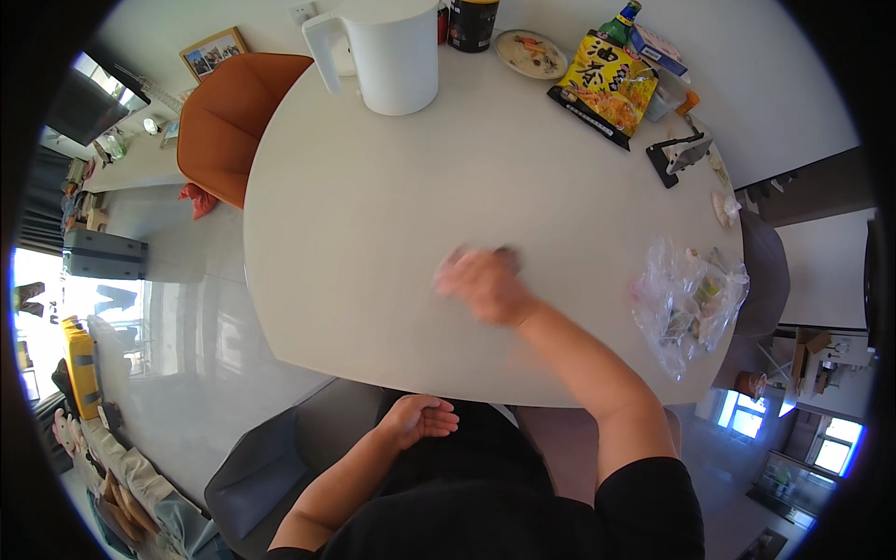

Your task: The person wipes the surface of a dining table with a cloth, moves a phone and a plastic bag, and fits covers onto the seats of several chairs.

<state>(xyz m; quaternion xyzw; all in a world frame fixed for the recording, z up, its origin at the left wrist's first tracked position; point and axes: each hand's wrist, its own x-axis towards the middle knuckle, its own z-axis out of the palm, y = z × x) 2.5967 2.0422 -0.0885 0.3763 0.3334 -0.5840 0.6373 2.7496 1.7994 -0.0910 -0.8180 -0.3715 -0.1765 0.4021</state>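
Observation:
My right hand is over the middle of the pale round-cornered table, its fingers smeared by motion. A small dark patch shows at the far side of its fingers and a pinkish edge at their left; the hand seems closed over something too blurred to name. My left hand rests over my lap, just off the table's near edge. Its fingers are stretched out together, and nothing is in them.
A large white pitcher stands at the back, near a plate of food. A yellow snack bag, a green bottle and a black stand are at the back right. Clear plastic bags lie at the right edge. An orange chair stands left.

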